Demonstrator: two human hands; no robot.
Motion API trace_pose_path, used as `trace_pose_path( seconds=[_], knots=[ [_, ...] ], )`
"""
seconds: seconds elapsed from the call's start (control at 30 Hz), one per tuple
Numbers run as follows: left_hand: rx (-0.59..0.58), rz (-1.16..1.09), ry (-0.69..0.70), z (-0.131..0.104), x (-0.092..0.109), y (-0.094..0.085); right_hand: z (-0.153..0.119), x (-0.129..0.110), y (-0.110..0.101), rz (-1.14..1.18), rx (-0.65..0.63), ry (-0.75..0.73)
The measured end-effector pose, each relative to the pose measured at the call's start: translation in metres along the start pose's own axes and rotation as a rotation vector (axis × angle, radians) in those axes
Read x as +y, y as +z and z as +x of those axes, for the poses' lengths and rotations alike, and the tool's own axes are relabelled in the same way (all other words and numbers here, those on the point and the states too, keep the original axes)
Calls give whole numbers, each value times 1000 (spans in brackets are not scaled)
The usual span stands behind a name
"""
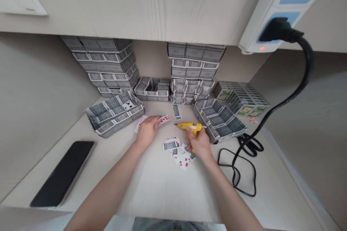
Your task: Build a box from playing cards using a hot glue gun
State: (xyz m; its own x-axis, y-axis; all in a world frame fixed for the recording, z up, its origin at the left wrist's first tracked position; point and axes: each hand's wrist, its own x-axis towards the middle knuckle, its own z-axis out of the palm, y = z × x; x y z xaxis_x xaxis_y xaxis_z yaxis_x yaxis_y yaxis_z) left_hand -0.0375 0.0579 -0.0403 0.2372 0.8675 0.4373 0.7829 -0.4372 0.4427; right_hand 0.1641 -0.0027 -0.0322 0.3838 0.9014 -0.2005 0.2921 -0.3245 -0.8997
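My right hand is wrapped around the handle of a yellow hot glue gun, its nozzle pointing left. My left hand grips a playing card with red pips that sticks out past its fingertips. Another white card shows at that hand's left side. Between and below the hands lies a loose pile of playing cards, some face up, some back up. Just beyond the nozzle, a single grey-backed card lies on the table.
Open card-built trays stand left and right. Behind them rise stacked card boxes and a second stack. A black phone lies at left. A black cord loops down from the power strip.
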Motion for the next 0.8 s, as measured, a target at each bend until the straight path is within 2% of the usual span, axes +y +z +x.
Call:
trace_pose_path(
  seconds=[0.1,0.2,0.3,0.5,0.67,0.8],
  knots=[
    [79,-45,-45,0,3,0,1,1,0,22,-15,3],
    [158,-83,-88,-1,3,0,1,2,-1,78,-81,16],
    [202,-105,-102,-1,2,1,0,1,-1,44,-50,3],
    [175,-141,-94,-1,4,2,-1,1,1,-15,-1,-34],
    [122,-133,-127,-2,7,1,1,2,-2,37,-101,13],
    [89,-65,-104,-2,3,1,1,0,-2,-17,-37,8]
  ],
)
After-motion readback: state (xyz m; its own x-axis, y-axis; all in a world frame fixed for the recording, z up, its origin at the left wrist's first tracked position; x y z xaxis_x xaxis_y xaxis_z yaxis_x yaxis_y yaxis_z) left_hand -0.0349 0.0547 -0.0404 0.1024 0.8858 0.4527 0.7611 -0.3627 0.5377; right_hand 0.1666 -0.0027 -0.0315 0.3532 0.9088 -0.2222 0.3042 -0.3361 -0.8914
